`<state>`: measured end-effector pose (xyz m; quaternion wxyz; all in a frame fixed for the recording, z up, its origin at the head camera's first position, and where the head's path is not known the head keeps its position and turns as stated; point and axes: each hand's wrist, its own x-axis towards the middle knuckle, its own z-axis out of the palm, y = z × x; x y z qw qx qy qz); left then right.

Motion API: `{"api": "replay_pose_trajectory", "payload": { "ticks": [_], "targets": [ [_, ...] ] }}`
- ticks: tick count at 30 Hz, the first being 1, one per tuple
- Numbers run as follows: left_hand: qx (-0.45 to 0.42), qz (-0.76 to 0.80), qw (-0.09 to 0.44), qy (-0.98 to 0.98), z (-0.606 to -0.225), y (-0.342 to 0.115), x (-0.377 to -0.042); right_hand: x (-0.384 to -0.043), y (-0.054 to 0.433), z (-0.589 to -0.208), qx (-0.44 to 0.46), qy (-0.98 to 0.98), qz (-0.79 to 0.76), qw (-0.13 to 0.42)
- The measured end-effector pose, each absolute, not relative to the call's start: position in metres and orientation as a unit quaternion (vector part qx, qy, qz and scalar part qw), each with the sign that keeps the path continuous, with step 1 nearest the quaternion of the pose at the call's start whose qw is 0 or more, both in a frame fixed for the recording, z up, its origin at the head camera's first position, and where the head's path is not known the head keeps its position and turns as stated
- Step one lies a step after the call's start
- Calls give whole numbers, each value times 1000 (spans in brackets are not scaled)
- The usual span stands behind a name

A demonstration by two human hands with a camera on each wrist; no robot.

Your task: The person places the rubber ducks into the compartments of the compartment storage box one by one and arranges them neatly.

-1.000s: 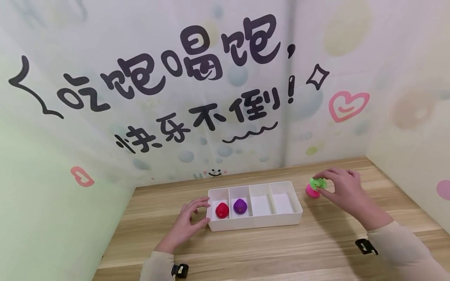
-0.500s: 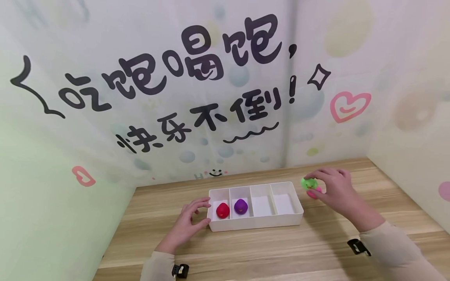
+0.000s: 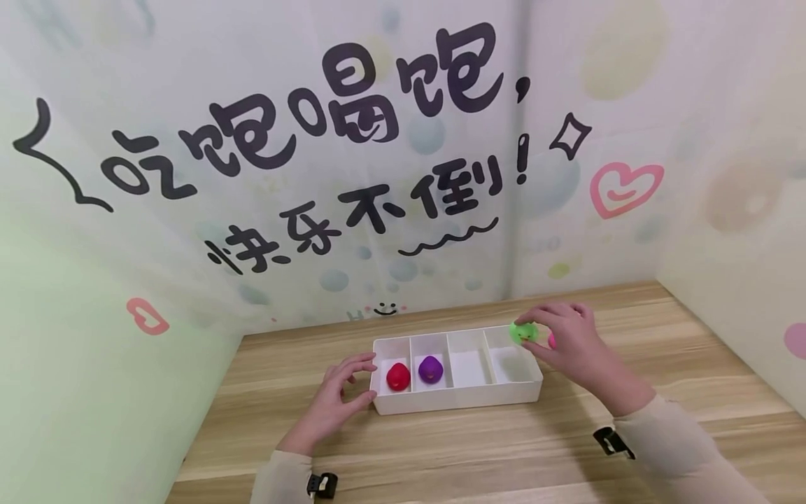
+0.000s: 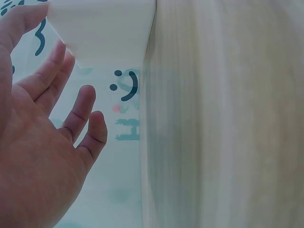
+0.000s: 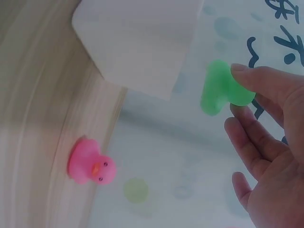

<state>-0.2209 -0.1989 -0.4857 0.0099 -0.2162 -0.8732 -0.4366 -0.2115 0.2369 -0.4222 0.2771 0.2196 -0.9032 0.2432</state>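
Observation:
My right hand (image 3: pixel 569 346) pinches a green rubber duck (image 3: pixel 524 333) between thumb and fingertips, above the rightmost compartment of a white divided box (image 3: pixel 460 400). In the right wrist view the green duck (image 5: pixel 217 88) is clear of the box's end wall (image 5: pixel 137 52). My left hand (image 3: pixel 336 399) touches the box's left end with thumb and fingertips spread along the rim; the left wrist view shows its other fingers off the box. A red duck (image 3: pixel 398 376) sits in the leftmost compartment, a purple duck (image 3: pixel 431 369) in the one beside it.
A pink rubber duck (image 5: pixel 90 162) stands on the wooden table (image 3: pixel 441 455) right of the box, mostly behind my right hand in the head view. A printed wall (image 3: pixel 302 294) rises at the table's back edge, with side walls left and right.
My right hand has carried the green duck leftward, from over the pink duck to above the box's right end. The left hand and the box stay in place.

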Motion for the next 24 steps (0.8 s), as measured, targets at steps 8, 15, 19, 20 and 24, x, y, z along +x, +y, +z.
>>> {"api": "replay_pose_trajectory", "payload": {
  "ticks": [8, 15, 19, 20, 24],
  "targets": [
    [-202, -436, -3, -877, -485, -198, -221, -212, 212, -422, 223, -906, 249, 259],
    [-199, -442, -10, -875, -484, -198, -220, -210, 193, -424, 212, -917, 260, 218],
    [-195, -442, -12, -875, -484, -198, -220, -212, 184, -426, 221, -915, 259, 215],
    [-193, -441, -13, -876, -484, -198, -220, -212, 183, -426, 223, -915, 257, 215],
    [-192, -437, -12, -878, -483, -198, -220, -212, 177, -427, 232, -914, 254, 215]
  ]
}}
